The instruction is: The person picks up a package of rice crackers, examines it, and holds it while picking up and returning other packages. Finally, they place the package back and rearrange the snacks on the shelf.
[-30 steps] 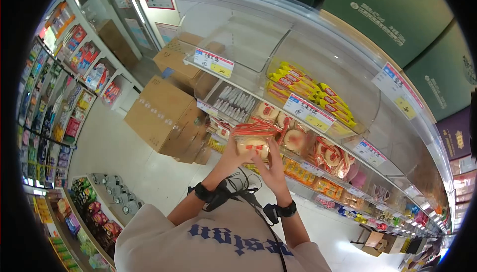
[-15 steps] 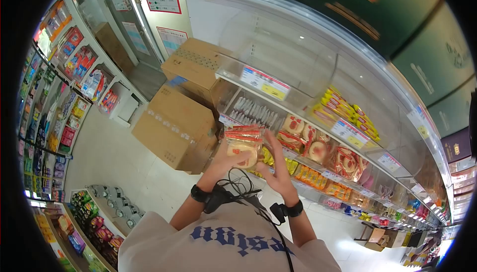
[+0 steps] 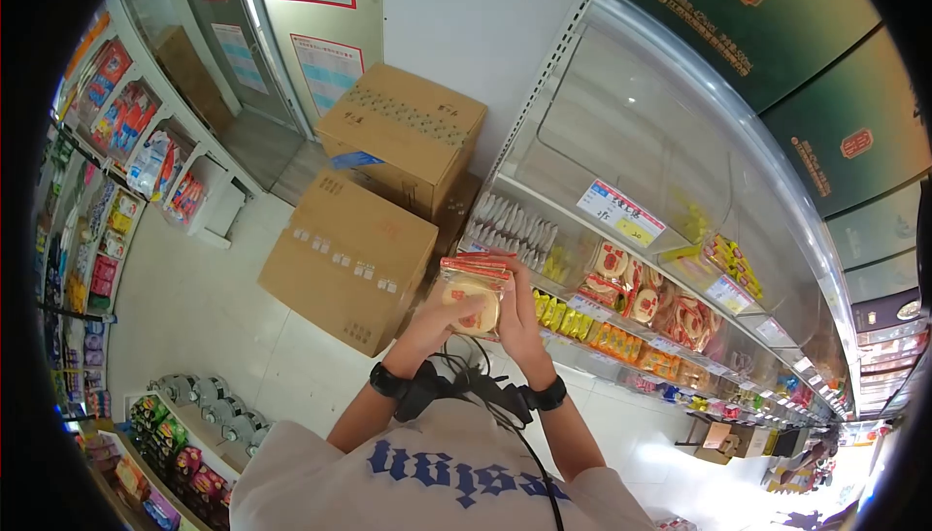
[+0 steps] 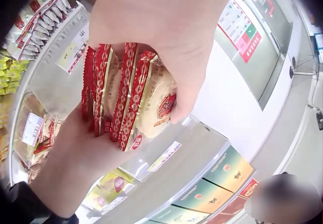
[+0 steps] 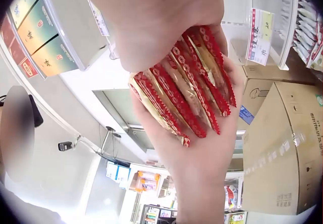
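Both hands hold a stack of several wrapped round pastries, pale with red print, in clear packets with red crimped ends. In the head view my left hand grips the stack from the left, its thumb across the front pastry. On the other side my right hand has its fingers curled along the stack's right and far edges. The left wrist view shows the packets side by side between the two hands. Their red ends fan out across the left palm in the right wrist view.
To the right runs a clear-fronted shelf unit with similar pastries, yellow packets and price tags. Two cardboard boxes stand just left of the hands. Black cables hang at the chest. Stocked racks line the far left.
The view has swung left, so the shelf unit sits further right. The right hand's fingers, spread half a second ago, have closed in on the pastry stack, which now stands nearer the boxes.
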Action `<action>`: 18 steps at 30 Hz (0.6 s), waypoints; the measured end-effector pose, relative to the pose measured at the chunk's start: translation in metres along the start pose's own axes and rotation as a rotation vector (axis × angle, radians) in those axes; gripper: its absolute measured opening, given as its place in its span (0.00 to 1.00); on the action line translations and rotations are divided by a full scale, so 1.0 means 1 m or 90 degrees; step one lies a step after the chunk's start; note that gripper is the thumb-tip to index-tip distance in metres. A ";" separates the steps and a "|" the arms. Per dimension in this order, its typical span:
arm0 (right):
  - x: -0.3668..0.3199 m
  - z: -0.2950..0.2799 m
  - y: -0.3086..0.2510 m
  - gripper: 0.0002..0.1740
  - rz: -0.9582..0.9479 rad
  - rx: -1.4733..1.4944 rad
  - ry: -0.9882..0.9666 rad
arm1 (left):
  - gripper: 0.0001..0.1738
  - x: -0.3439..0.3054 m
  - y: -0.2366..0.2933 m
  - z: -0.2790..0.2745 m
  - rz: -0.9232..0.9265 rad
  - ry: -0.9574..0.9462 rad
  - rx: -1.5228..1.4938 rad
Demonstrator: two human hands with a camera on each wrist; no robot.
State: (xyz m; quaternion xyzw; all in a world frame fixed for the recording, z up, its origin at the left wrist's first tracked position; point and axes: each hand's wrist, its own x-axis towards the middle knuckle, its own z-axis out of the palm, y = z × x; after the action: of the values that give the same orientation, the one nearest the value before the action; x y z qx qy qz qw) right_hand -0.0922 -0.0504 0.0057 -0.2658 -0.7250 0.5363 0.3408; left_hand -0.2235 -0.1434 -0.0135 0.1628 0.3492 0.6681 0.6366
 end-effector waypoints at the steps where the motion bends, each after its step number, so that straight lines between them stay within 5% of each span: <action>1: 0.002 0.000 0.001 0.23 -0.003 -0.009 -0.014 | 0.29 0.002 -0.001 -0.002 0.013 -0.001 -0.013; 5: 0.007 -0.003 -0.010 0.30 0.061 0.055 -0.011 | 0.29 0.003 0.008 0.007 0.054 0.029 -0.031; 8: 0.009 -0.027 -0.026 0.38 0.200 0.219 -0.134 | 0.28 0.001 0.024 0.022 0.047 0.072 0.030; 12: 0.017 -0.035 -0.009 0.51 0.246 0.174 -0.234 | 0.27 0.011 0.022 0.022 0.078 0.073 0.070; 18: 0.019 -0.039 0.003 0.47 0.301 0.199 -0.195 | 0.28 0.028 0.016 0.019 0.097 0.050 0.127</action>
State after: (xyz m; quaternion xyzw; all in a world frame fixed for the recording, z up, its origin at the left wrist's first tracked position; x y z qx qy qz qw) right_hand -0.0735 -0.0116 0.0140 -0.2876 -0.5946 0.7394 0.1305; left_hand -0.2265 -0.1110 0.0045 0.2253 0.4251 0.6824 0.5503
